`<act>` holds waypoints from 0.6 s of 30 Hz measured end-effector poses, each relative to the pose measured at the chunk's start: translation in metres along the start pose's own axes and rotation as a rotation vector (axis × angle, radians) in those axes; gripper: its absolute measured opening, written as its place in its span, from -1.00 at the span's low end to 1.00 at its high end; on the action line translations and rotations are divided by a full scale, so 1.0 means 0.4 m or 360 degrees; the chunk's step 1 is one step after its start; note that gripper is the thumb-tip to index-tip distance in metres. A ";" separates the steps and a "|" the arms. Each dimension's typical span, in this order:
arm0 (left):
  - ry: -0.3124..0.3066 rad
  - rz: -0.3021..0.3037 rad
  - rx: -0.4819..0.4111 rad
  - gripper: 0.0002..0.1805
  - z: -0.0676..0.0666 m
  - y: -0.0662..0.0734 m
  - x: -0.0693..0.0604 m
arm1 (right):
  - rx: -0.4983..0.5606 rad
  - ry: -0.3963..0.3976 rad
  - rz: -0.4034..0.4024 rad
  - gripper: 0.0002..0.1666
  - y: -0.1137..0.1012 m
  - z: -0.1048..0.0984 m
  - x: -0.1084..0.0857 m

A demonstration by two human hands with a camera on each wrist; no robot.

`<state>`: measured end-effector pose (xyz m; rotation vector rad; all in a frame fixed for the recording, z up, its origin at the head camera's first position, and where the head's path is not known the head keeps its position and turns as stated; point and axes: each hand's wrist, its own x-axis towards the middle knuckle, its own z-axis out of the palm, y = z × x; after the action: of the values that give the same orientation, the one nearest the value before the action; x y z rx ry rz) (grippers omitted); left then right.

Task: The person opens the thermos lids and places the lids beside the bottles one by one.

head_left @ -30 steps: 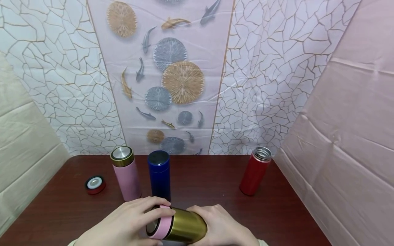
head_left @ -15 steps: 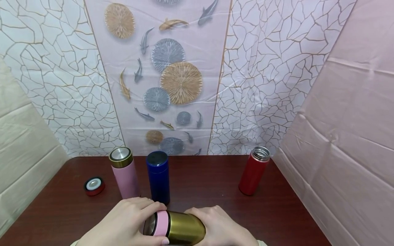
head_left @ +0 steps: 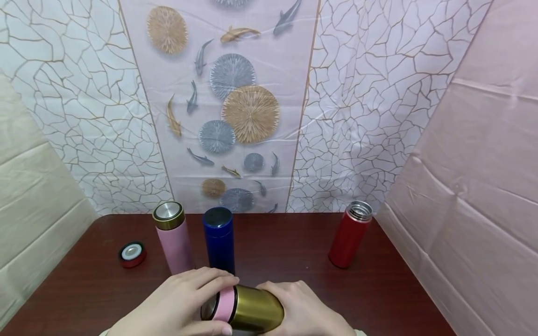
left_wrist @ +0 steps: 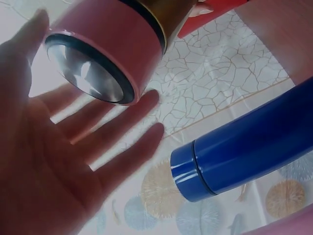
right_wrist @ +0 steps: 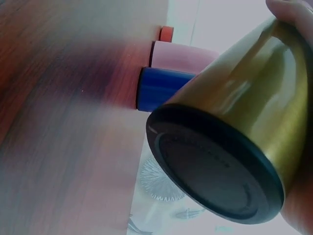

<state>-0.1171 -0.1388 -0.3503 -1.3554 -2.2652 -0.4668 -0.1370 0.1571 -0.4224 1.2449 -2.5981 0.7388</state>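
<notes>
A gold bottle [head_left: 258,309] with a pink lid [head_left: 224,303] lies tilted sideways at the front, its lid towards the left. Around its base end, my right hand [head_left: 304,310] grips it; the black bottom [right_wrist: 210,171] faces the camera in the right wrist view. My left hand [head_left: 172,305] is at the pink lid, index finger by the upper edge and thumb below. In the left wrist view the fingers of this hand [left_wrist: 63,147] are spread and nearly straight beside the lid [left_wrist: 112,39], with the thumb at its edge.
Behind the left hand stand a pink bottle [head_left: 174,247] with a gold lid and a blue bottle [head_left: 219,242]. A red lid [head_left: 132,255] lies upturned at the left. An uncapped red bottle [head_left: 349,238] stands at the right of the brown table [head_left: 378,298].
The left fingers have shifted from across the pink lid to its upper edge, and the thumb shows more in front. The right hand keeps its grip on the gold bottle, which has barely moved.
</notes>
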 end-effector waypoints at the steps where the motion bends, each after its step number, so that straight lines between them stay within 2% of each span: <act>1: 0.0014 0.0063 -0.0009 -0.33 -0.002 -0.001 0.002 | 0.0012 -0.0001 0.0009 -0.25 0.000 -0.001 0.001; 5: 0.0039 0.0247 -0.0012 -0.31 -0.008 -0.006 0.004 | 0.0082 -0.0038 0.0070 -0.24 -0.001 -0.005 0.002; 8: 0.0004 0.0291 -0.0050 -0.30 -0.012 -0.008 0.001 | 0.0074 -0.0039 0.0074 -0.23 -0.001 -0.007 0.001; 14: -0.0067 0.0279 -0.0187 -0.29 -0.017 -0.011 -0.010 | 0.0003 -0.0014 0.0000 -0.24 0.005 -0.006 -0.001; 18: -0.0072 0.0194 -0.0176 -0.29 -0.019 -0.014 -0.017 | -0.0024 -0.0003 -0.0004 -0.23 0.006 -0.005 0.000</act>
<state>-0.1176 -0.1501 -0.3478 -1.5638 -2.2050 -0.5315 -0.1391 0.1594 -0.4216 1.2451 -2.5985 0.7164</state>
